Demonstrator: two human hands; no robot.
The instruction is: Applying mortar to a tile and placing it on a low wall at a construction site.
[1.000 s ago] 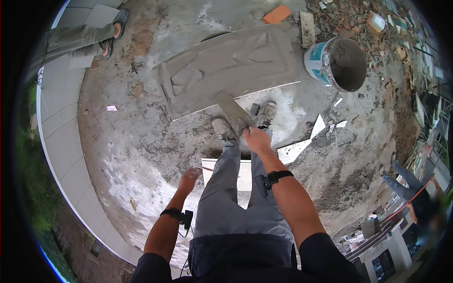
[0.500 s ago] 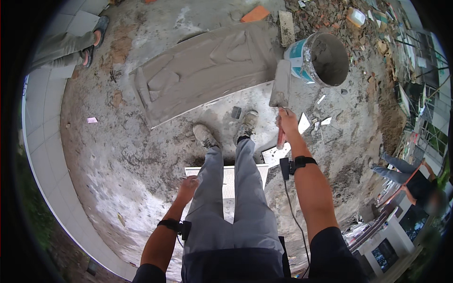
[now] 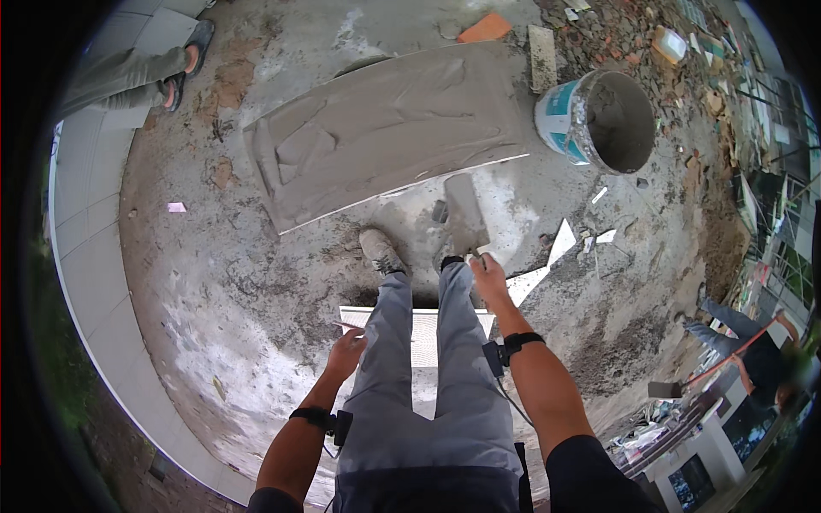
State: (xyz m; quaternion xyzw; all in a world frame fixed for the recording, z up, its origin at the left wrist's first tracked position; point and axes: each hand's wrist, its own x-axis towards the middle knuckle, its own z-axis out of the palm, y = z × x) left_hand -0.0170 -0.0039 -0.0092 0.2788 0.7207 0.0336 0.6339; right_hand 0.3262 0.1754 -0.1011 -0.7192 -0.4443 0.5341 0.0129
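Note:
My right hand grips a long, mortar-coated trowel, its blade pointing forward over the concrete by my right foot. Beyond it lies a white-edged panel thickly spread with wet grey mortar, with uneven ridges on top. My left hand, low beside my left leg, is closed on a thin tool, too small to identify. A textured white board sits behind my lower legs. A white-and-teal bucket, caked with grey mortar inside, stands right of the coated panel.
Another person's legs are at upper left, near a pale tiled edge. At lower right, a co-worker holds a red-handled tool. Rubble, an orange block and white broken pieces lie on the ground.
The trowel swung right toward the bucket, then came back left and now hangs below the mortar panel. My right hand moved with it; my left hand stayed by my leg.

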